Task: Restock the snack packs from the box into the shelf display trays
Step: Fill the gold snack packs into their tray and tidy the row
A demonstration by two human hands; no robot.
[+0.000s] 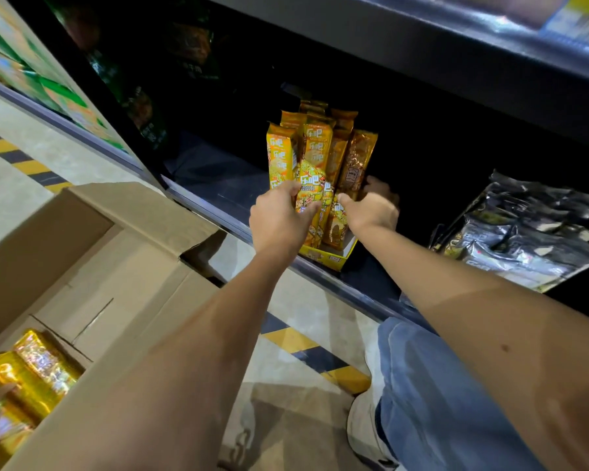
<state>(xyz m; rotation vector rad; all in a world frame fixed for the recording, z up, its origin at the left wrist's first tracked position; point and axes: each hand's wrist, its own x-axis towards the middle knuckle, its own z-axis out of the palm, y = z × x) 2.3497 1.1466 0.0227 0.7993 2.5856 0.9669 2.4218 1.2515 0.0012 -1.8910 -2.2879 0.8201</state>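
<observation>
Several tall yellow-orange snack packs stand upright in a yellow display tray at the front of a dark shelf. My left hand grips one pack at the front left of the tray, thumb on its face. My right hand holds the packs on the tray's right side, fingers curled behind them. At the lower left, an open cardboard box holds more gold packs.
Silver-black pouches lie on the same shelf to the right. Dark green bags sit deep at the shelf's left. The shelf's front rail runs diagonally. Yellow-black floor tape and my knee in jeans are below.
</observation>
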